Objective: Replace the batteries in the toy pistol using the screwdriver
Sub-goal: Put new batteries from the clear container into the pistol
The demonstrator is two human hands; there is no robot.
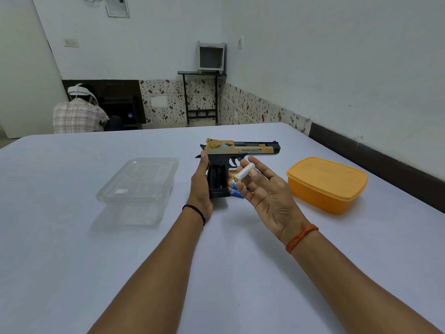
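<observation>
The gold and black toy pistol is held upright above the white table, barrel pointing right. My left hand grips its black grip from the left side. The battery compartment in the grip is open and looks dark inside. My right hand is palm up just right of the grip and pinches a white and gold battery between thumb and fingers. Something blue, partly hidden, lies on the table behind my right hand. No screwdriver is in sight.
A clear plastic container with a lid stands to the left on the table. An orange lidded box stands to the right. A person in a checked shirt sits on the floor at the far left.
</observation>
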